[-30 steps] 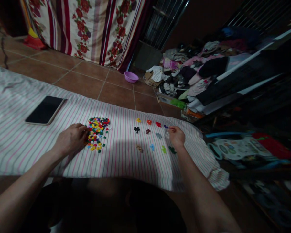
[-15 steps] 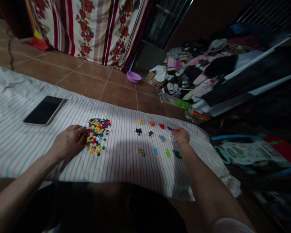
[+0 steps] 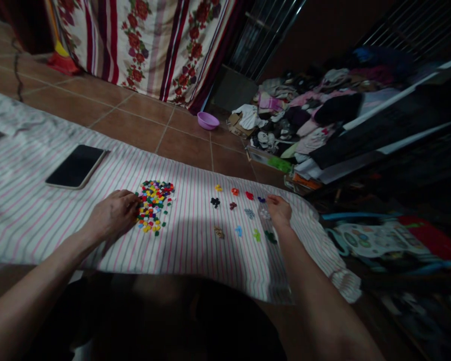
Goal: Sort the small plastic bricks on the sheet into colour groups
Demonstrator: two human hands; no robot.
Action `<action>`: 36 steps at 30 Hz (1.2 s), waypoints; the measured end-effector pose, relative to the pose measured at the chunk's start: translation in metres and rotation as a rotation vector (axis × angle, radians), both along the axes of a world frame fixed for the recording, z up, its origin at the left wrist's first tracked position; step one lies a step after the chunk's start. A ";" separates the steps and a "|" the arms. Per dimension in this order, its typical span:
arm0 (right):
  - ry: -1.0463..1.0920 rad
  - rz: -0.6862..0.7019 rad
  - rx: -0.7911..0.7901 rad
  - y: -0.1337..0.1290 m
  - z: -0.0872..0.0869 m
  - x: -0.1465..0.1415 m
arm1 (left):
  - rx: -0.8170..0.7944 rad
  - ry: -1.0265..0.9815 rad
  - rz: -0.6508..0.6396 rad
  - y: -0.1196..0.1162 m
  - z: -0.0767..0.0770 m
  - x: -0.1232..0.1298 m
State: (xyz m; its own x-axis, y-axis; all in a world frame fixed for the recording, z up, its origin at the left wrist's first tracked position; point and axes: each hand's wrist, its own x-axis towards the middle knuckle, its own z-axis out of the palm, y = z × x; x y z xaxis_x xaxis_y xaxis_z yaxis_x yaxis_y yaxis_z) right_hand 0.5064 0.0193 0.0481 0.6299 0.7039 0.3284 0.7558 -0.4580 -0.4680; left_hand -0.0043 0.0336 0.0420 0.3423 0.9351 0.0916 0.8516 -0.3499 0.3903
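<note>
A mixed heap of small coloured pieces (image 3: 154, 205) lies on the striped cloth (image 3: 188, 250). My left hand (image 3: 116, 213) rests at its left edge, fingers curled together, their tips partly hidden. Farther right are small single-colour clusters in rows. Just right of the dark purple pieces (image 3: 261, 200) is my right hand (image 3: 280, 210), thumb and fingers pinched; anything between them is too small to tell. Pale pieces (image 3: 265, 213) lie beside that hand. Nearby are red (image 3: 249, 195), grey (image 3: 249, 214), lime green (image 3: 256, 234) and dark green pieces (image 3: 270, 237).
A phone (image 3: 76, 166) lies on the cloth left of the heap. Yellow (image 3: 218, 188), black (image 3: 215, 202) and tan pieces (image 3: 219, 232) form the leftmost clusters. Beyond the cloth, a purple basin (image 3: 208, 121) stands on the tiled floor near piled clothes (image 3: 304, 110).
My right hand has drawn slightly back from the dark purple pieces, which now show apart from its fingertips. My left hand stays at the heap's edge. The view has shifted a little.
</note>
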 end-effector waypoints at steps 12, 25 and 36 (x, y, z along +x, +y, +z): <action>0.387 0.523 0.167 -0.025 -0.004 -0.212 | -0.004 -0.030 -0.030 0.006 -0.003 -0.003; 0.228 0.900 0.079 -0.021 -0.025 -0.294 | 0.048 -0.100 -0.036 0.009 -0.014 -0.005; 0.174 0.993 0.010 -0.019 -0.027 -0.299 | 0.007 -0.091 -0.043 0.007 -0.006 -0.004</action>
State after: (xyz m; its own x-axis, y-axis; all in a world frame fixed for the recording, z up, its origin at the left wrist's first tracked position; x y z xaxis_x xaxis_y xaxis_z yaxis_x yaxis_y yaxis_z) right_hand 0.2077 0.0008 0.0207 -0.2003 0.9337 0.2969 0.7140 0.3466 -0.6083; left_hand -0.0078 0.0403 0.0362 0.3716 0.9191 0.1311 0.7969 -0.3882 0.4629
